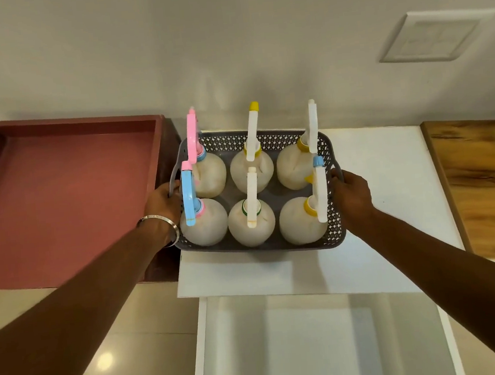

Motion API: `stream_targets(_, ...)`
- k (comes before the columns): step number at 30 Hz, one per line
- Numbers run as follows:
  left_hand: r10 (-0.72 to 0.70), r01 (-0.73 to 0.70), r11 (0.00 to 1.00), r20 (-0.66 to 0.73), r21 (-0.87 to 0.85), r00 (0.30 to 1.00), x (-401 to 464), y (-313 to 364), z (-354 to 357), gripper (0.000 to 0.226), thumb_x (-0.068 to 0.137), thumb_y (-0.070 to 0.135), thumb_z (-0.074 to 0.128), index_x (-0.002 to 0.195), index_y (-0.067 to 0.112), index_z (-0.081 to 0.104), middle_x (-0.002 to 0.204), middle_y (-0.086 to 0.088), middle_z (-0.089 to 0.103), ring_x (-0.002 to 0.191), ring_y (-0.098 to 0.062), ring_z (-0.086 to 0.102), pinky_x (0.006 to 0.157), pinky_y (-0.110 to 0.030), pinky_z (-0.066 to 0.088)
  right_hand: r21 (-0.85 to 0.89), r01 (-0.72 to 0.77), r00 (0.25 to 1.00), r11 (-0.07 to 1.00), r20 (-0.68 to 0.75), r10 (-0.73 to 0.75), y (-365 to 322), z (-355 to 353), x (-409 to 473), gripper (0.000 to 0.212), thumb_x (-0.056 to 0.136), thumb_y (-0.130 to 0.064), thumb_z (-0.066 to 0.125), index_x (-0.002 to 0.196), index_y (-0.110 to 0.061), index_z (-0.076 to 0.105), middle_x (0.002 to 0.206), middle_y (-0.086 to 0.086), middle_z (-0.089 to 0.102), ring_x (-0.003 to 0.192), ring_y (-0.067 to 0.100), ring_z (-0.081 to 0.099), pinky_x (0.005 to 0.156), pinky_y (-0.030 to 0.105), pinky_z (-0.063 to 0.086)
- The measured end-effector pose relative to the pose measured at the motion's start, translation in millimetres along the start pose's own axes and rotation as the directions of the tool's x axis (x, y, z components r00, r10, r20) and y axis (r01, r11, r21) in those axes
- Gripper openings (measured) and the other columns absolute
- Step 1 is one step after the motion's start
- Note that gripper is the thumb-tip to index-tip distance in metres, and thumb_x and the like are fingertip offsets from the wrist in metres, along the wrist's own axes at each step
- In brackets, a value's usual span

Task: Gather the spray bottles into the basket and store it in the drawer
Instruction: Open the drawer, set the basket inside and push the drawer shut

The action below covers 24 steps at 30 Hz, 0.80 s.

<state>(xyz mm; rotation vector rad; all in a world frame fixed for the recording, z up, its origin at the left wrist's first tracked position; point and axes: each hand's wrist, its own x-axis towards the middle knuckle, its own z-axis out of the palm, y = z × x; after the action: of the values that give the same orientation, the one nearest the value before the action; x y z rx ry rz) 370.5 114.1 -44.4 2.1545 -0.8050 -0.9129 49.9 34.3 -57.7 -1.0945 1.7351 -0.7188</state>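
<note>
Now, left hand (163, 200) and right hand (350, 192) gripping grey basket (263, 243) handles, six spray bottles (251, 223) standing inside, white worktop (391, 191) beneath.

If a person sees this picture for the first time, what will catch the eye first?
First, the grey perforated plastic basket on the white countertop, holding six pale round spray bottles in two rows. The left hand and right hand grip its two side handles. Below it, an open white drawer waits.
</note>
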Motion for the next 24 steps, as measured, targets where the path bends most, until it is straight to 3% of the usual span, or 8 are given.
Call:
stream_targets(3, 0.022, -0.023, 0.995, 0.010, 0.100, 1.000, -11.0, -2.5, -4.1, 0.031, 0.096, 0.005, 0.043, 0.120, 0.004, 0.061, 0.096, -0.005, 0.058, 0.089, -0.021, 0.053, 0.086, -0.038, 0.047, 0.007, 0.010, 1.000, 1.000, -0.010, -0.010, 0.1, -12.6, -16.2, 0.026, 0.092, -0.009, 0.045, 0.096, 0.002, 0.069, 0.092, 0.023, 0.071, 0.078, 0.024, 0.063, 0.077, 0.042, 0.055)
stream_targets(8, 0.014, -0.014, 1.000, 0.059, -0.004, 0.998, -52.4, -6.4, -5.6, 0.034, 0.094, 0.002, 0.043, 0.123, 0.004, 0.060, 0.104, -0.013, 0.064, 0.097, -0.033, 0.061, 0.095, -0.052, 0.050, 0.051, -0.008, 1.000, 0.999, -0.019, 0.009, 7.6, -42.9, -51.6, 0.027, 0.094, -0.012, 0.047, 0.100, 0.005, 0.067, 0.088, 0.024, 0.068, 0.077, 0.025, 0.061, 0.072, 0.037, 0.051)
stream_targets(10, 0.019, -0.016, 0.999, 0.079, -0.045, 0.997, -72.1, -11.8, -3.7, 0.034, 0.093, 0.000, 0.044, 0.123, 0.003, 0.060, 0.106, -0.015, 0.065, 0.100, -0.036, 0.062, 0.093, -0.049, 0.051, 0.070, -0.018, 1.000, 0.997, -0.022, 0.020, 16.4, -57.4, -67.9, 0.024, 0.094, -0.012, 0.050, 0.098, 0.005, 0.067, 0.082, 0.019, 0.066, 0.075, 0.025, 0.061, 0.070, 0.037, 0.051)
stream_targets(14, 0.006, 0.009, 0.987, 0.090, -0.163, 0.996, -116.5, -30.0, -0.6, 0.022, 0.094, 0.008, 0.052, 0.113, 0.003, 0.061, 0.089, -0.003, 0.066, 0.079, -0.019, 0.060, 0.071, -0.028, 0.048, 0.057, -0.055, 0.998, 0.997, 0.002, 0.055, 41.0, -85.5, -104.2, 0.019, 0.094, -0.019, 0.062, 0.093, -0.004, 0.072, 0.089, 0.022, 0.073, 0.078, 0.030, 0.069, 0.077, 0.047, 0.059)
stream_targets(17, -0.004, 0.023, 0.989, 0.124, -0.145, 0.992, -147.4, -46.2, 1.9, 0.023, 0.093, 0.005, 0.052, 0.114, 0.006, 0.063, 0.102, -0.012, 0.069, 0.096, -0.032, 0.065, 0.084, -0.042, 0.054, 0.077, -0.051, 0.999, 0.996, 0.003, 0.050, 64.0, -104.1, -134.5, 0.018, 0.095, -0.023, 0.062, 0.091, -0.012, 0.076, 0.086, 0.013, 0.076, 0.086, 0.032, 0.073, 0.080, 0.046, 0.060)
stream_targets(20, -0.053, 0.078, 0.983, 0.154, -0.165, 0.987, -182.5, -60.4, 4.7, 0.025, 0.094, 0.003, 0.048, 0.115, 0.008, 0.061, 0.113, -0.018, 0.066, 0.107, -0.037, 0.062, 0.097, -0.050, 0.050, 0.122, -0.059, 0.998, 0.991, 0.013, 0.058, 88.5, -122.7, -160.3, 0.020, 0.098, -0.025, 0.059, 0.090, -0.020, 0.077, 0.086, 0.007, 0.078, 0.089, 0.030, 0.074, 0.084, 0.047, 0.060)
stream_targets(22, -0.114, 0.171, 0.927, 0.184, -0.334, 0.976, -213.1, -69.6, 8.3, 0.018, 0.096, 0.005, 0.049, 0.106, 0.010, 0.062, 0.103, -0.014, 0.066, 0.102, -0.036, 0.061, 0.095, -0.049, 0.050, 0.140, -0.069, 0.998, 0.988, 0.023, 0.066, 105.6, -134.9, -176.0, 0.022, 0.099, -0.025, 0.057, 0.091, -0.022, 0.077, 0.087, 0.005, 0.078, 0.092, 0.030, 0.074, 0.087, 0.049, 0.059)
stream_targets(24, -0.139, 0.196, 0.906, 0.172, -0.376, 0.975, -239.3, -79.5, 13.0, 0.017, 0.096, 0.004, 0.051, 0.109, 0.003, 0.062, 0.094, -0.009, 0.066, 0.092, -0.030, 0.063, 0.080, -0.038, 0.056, 0.153, -0.086, 0.996, 0.984, 0.037, 0.082, 121.9, -144.4, -189.8, 0.022, 0.099, -0.026, 0.057, 0.093, -0.021, 0.077, 0.091, 0.008, 0.078, 0.093, 0.032, 0.074, 0.090, 0.053, 0.057)
